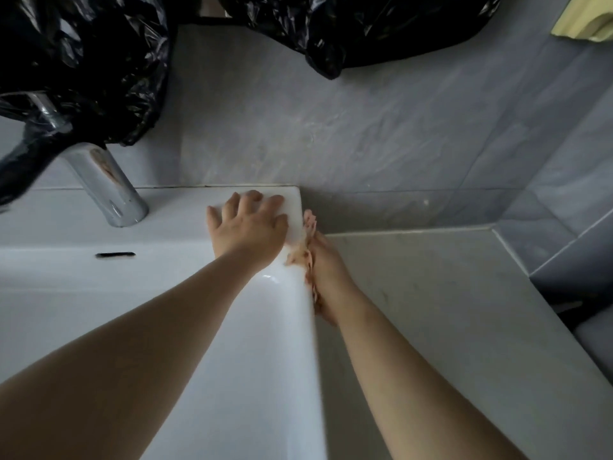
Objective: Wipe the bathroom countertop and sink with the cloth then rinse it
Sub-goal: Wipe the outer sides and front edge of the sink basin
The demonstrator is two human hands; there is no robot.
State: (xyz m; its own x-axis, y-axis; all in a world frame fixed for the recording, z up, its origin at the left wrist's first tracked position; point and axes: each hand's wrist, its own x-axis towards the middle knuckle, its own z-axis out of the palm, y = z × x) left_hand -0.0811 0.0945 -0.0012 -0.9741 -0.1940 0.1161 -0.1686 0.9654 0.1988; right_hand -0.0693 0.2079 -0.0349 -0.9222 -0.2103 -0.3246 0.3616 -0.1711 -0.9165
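The white sink (258,343) fills the lower left, its right rim running down the middle. My left hand (248,220) lies flat, fingers spread, on the sink's back right corner. My right hand (326,260) holds a pale pink cloth (306,247) against the outer right side of the sink, just above the grey countertop (431,310). The fingers of my right hand are mostly hidden behind the cloth and the rim. A chrome faucet (109,187) stands at the back left of the sink.
Black plastic bags (83,61) hang over the faucet at upper left, with another black bag (365,28) at upper centre. Grey tiled wall (365,134) runs behind. An overflow slot (115,254) sits in the basin wall. The countertop's right edge drops off at far right.
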